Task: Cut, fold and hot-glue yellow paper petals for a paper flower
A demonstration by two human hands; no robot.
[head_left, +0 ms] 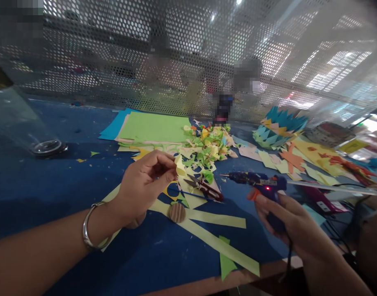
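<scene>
My left hand (pixel 148 183), with a bangle at the wrist, pinches a small pale yellow paper piece (pixel 180 165) between thumb and fingers. In my right hand (pixel 279 213) is a blue glue gun (pixel 259 180), its nozzle pointing left toward the paper and a red light lit on its side. One finger rests at the orange trigger. Below the hands, a round striped brown disc (pixel 177 213) lies on crossed pale yellow-green paper strips (pixel 219 242). Dark-handled scissors (pixel 207 189) lie between the hands, beside the cut scraps.
Behind the scissors is a heap of small paper cuttings (pixel 214 144). Green and blue sheets (pixel 154 127) are stacked at the back. A clear jar (pixel 25 123) stands left. A blue paper crown-like piece (pixel 277 127), orange paper and dark cables lie right. Perforated metal mesh (pixel 127 53) rises behind the table.
</scene>
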